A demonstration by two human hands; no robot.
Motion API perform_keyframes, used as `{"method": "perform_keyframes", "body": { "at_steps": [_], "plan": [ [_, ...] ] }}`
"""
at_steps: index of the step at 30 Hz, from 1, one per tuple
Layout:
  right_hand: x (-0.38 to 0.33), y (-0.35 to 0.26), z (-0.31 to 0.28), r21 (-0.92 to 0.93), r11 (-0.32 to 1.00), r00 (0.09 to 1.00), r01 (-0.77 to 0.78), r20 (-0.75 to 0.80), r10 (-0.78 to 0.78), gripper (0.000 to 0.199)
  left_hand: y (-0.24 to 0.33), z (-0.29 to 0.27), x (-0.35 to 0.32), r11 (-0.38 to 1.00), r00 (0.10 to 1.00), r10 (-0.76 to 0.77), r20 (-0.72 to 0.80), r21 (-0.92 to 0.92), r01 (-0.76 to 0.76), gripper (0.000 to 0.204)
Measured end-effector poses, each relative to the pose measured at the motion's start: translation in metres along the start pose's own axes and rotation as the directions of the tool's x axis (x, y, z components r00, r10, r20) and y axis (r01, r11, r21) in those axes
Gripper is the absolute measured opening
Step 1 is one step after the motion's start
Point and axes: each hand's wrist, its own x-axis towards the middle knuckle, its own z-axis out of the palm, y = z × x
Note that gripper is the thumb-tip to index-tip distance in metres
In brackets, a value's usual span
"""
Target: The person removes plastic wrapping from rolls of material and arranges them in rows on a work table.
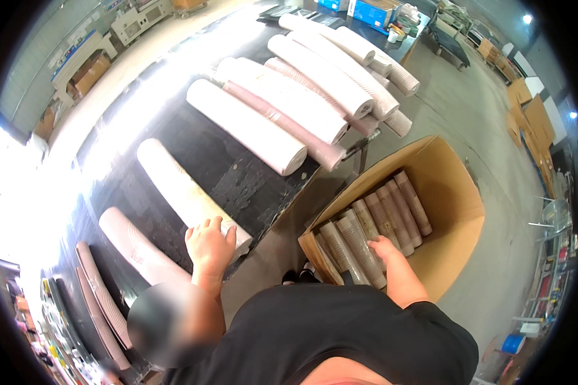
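My left hand (209,245) rests on the near end of a long white roll (176,183) lying on a dark worktable (237,173), fingers spread over it. My right hand (383,248) reaches down into an open cardboard box (453,199) on the floor and touches the rolls (372,228) packed side by side inside it. Whether it grips one I cannot tell. Several more white and pinkish rolls (273,112) lie across the table farther away.
Pinkish rolls (131,247) lie at the table's near left. Flat cardboard sheets (533,119) lean at the far right. Grey concrete floor (456,115) surrounds the box. A workbench with boxes (87,64) stands at the far left.
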Motion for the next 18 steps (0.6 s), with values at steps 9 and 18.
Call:
{"method": "perform_keyframes", "body": {
  "at_steps": [9, 18],
  "plan": [
    [0.054, -0.051, -0.073, 0.182, 0.943, 0.958, 0.277, -0.125, -0.257, 0.046, 0.096, 0.042, 0.114, 0.835, 0.839, 0.541, -0.050, -0.085, -0.543, 0.057],
    [0.124, -0.179, -0.173, 0.011, 0.666, 0.576, 0.746, -0.513, -0.637, 0.026, 0.099, 0.082, 0.138, 0.806, 0.790, 0.545, -0.282, -0.084, -0.586, 0.048]
  ]
}}
